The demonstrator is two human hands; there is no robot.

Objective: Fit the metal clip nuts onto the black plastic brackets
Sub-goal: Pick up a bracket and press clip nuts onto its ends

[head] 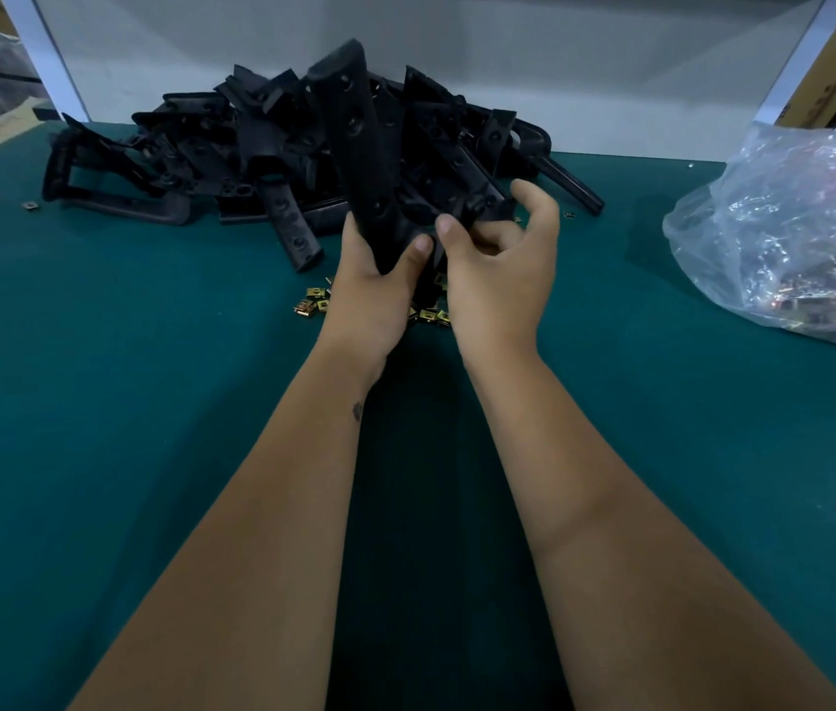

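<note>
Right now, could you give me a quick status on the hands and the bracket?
Left hand grips bracket upright. Right hand pinches at its lower end. Clip nuts loose on mat beneath. Nothing obstructing.

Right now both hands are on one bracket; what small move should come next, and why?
Probably the right hand should press its pinch onto the lower end of the bracket. The left hand grips that end upright above the loose clips on the mat, and the right fingers are curled against it. Whether they hold a clip cannot be seen; if not, pick one up first.
</note>
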